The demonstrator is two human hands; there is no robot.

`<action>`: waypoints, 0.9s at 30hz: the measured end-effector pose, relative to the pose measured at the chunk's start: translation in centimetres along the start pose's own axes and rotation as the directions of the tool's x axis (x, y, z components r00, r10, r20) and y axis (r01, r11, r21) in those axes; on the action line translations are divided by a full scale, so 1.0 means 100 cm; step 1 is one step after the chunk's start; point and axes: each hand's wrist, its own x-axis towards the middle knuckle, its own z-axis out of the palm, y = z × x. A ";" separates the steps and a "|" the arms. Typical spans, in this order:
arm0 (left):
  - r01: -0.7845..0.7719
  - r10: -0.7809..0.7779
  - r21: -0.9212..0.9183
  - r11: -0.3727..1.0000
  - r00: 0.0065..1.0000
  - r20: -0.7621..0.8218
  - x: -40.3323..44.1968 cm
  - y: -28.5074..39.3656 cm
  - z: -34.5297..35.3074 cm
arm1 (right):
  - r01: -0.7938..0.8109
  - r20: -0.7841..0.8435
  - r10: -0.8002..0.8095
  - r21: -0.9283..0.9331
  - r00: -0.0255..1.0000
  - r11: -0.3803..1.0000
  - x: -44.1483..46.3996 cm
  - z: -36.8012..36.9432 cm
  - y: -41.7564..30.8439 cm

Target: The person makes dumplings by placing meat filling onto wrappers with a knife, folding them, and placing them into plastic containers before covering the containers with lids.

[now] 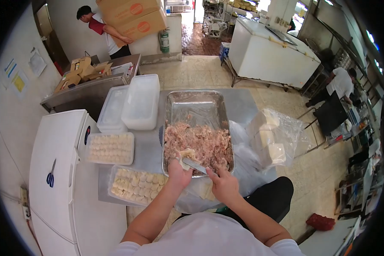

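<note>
A deep metal tray (pixel 221 109) of pink ground meat (pixel 205 143) stands in front of me. Over its near edge, my left hand (pixel 180 174) is closed around a pale dumpling wrapper (pixel 184 157), partly hidden by the fingers. My right hand (pixel 225 184) grips the handle of a flat metal spatula (pixel 195 165), its blade end at the wrapper. To the left, an open plastic container holds rows of dumplings (pixel 137 185). Some pale, flat square sheets (pixel 205 191) lie under plastic near my wrists.
Another container of dumplings (pixel 110 148) and stacked lidded plastic boxes (pixel 141 102) stand left. Bagged pale blocks (pixel 272 141) sit at the right table edge. A white freezer (pixel 51 149) is left, a chest freezer (pixel 269 53) behind. One person carries cardboard boxes (pixel 134 19); another bends at right.
</note>
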 end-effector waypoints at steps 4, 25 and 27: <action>-0.023 0.023 0.012 1.000 1.000 -0.004 0.010 0.009 -0.014 | -0.009 0.016 0.009 0.001 1.000 1.000 -0.013 -0.002 0.003; -0.464 -0.148 0.886 -0.011 0.877 0.458 -0.044 0.054 -0.004 | -0.379 0.382 0.179 0.549 0.907 0.745 -0.021 0.013 0.013; -0.601 -0.137 0.792 -0.103 0.797 0.588 -0.042 0.055 0.006 | -0.194 0.313 0.073 0.374 0.947 0.907 -0.013 -0.003 0.008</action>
